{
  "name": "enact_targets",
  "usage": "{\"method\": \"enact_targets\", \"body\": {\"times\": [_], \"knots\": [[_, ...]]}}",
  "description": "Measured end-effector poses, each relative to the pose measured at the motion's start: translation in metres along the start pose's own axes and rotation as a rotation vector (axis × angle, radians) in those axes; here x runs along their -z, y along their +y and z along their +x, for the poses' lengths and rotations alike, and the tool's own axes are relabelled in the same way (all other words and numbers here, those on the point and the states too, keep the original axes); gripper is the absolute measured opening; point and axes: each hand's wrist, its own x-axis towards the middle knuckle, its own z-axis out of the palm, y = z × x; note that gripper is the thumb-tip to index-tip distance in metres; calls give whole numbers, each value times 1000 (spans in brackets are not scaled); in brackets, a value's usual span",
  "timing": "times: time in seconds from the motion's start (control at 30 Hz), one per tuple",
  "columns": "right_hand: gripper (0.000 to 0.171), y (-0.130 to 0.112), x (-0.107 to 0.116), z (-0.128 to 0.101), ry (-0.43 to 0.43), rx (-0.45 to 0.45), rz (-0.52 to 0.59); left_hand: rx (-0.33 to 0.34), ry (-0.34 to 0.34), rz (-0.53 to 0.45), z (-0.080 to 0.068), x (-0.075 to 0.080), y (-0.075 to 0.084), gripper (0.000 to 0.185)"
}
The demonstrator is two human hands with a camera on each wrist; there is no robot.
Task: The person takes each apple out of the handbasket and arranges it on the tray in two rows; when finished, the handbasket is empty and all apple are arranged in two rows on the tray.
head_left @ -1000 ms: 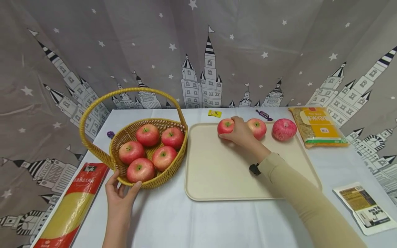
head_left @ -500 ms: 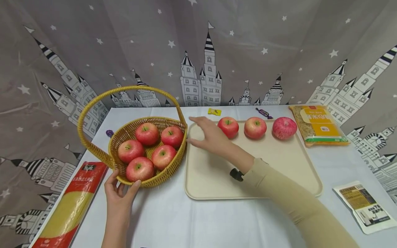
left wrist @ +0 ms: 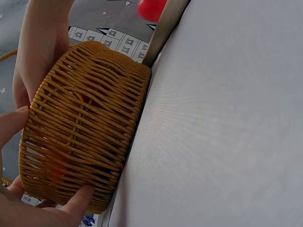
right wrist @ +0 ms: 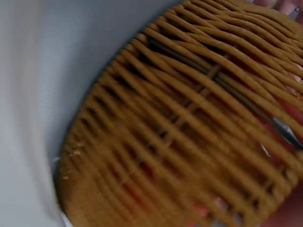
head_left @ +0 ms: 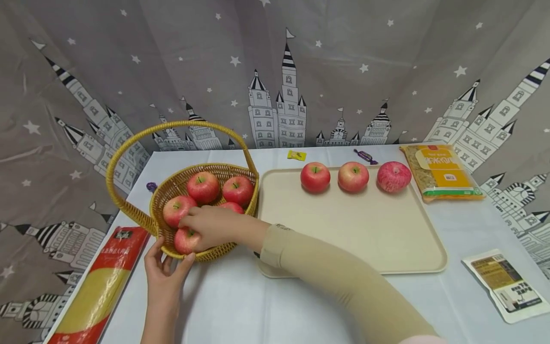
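Note:
My left hand holds the near end of a yellow wicker basket, thumb and fingers spread along its rim and wall. In the left wrist view, the fingertips touch the woven side. Inside the basket lie several red apples, one at the back. My right hand reaches in from the right, with its fingers round the nearest apple. That hand partly covers another apple. The right wrist view shows mostly the blurred basket weave.
A beige tray sits right of the basket, with three apples along its far edge. A red spaghetti packet lies at left. An orange food bag and a white pouch lie at right; wrapped candies are behind.
My right hand has let go of the left apple on the tray and moved left, into the basket, onto the nearest apple there. The left hand has stayed at the basket rim.

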Motion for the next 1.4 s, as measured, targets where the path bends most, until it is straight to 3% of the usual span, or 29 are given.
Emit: {"method": "enact_targets", "body": {"times": [0.17,0.37,0.47,0.6,0.77,0.9,1.03,1.23,1.4], "knots": [[59,-8,-2,12,-52,-21,-44,35,8,15,-1,2,2,85],[68,0,8,5,15,-22,53,15,1,5,0,1,0,83],[72,8,26,-13,95,-9,135,0,-4,-1,-1,0,0,82],[72,31,54,-53,214,-29,228,0,-7,24,-2,-3,1,83],[68,78,72,-103,306,-177,288,32,3,51,-2,-3,3,84],[70,114,64,-121,320,-337,320,38,5,52,-2,1,2,85],[74,139,40,-114,316,-451,318,32,6,61,-2,4,1,85],[64,155,6,-92,324,-493,266,35,2,73,-2,2,1,86],[65,154,1,-82,343,-519,241,27,7,75,-2,2,2,86]]}}
